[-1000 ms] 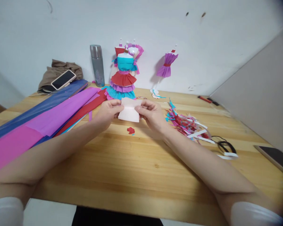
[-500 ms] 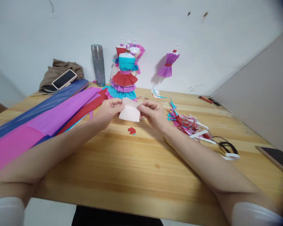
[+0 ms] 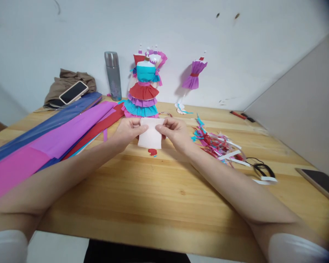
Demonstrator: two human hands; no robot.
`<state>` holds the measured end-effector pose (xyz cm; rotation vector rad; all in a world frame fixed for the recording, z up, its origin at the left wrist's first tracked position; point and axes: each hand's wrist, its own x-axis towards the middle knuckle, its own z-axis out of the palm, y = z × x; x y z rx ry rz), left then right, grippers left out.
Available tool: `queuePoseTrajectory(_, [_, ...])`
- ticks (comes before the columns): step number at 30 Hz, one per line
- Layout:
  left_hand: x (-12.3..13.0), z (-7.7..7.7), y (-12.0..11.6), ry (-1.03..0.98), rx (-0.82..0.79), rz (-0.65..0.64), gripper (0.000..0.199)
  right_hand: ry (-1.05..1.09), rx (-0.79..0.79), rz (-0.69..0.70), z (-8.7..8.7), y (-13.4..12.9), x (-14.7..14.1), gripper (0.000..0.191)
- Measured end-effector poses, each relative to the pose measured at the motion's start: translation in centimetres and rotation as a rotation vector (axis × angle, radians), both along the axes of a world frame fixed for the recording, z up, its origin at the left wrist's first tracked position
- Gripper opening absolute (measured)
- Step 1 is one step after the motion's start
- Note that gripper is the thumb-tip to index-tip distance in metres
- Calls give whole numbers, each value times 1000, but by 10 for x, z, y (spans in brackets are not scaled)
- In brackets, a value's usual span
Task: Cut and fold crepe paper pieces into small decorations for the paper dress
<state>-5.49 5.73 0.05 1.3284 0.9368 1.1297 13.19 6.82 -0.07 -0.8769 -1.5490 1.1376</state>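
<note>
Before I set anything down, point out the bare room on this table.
Widest: the tabletop between the red scrap and the near edge. A smaller patch lies at the back, between the purple dress and the red pen-like item. Crowded: around the held paper; left, under coloured sheets; back centre, with frilled dresses; right, under paper strips.

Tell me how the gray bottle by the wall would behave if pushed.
The bottle might tip fairly easily, being tall and narrow. Once down, it would probably roll, given its rounded sides. Its smooth, shiny lid could feel slippery.
</note>
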Motion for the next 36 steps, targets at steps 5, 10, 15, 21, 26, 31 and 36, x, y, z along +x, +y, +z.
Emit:
queuePoseTrajectory(5, [0,-4,1,-27,-8,-4,41,58,-37,-16,-3,1,-1,29])
queuePoseTrajectory(10, [2,-4,2,-99,-53,-20,38,216,-101,-28,-7,6,-2,27])
queuePoseTrajectory(15, [3,-2,2,-128,-5,24,31,266,-149,29,-10,7,-2,26])
queuePoseTrajectory(21, [2,-4,3,-101,29,87,27,234,-135,40,-12,5,-3,26])
queuePoseTrajectory(26, [3,-3,3,-101,52,99,24,255,-129,24,-14,7,-4,22])
queuePoseTrajectory(31, [4,-2,1,-131,47,135,21,299,-136,26,-15,5,-5,22])
queuePoseTrajectory(36, [6,-3,0,-137,32,123,19,291,-179,45,-15,4,-4,23])
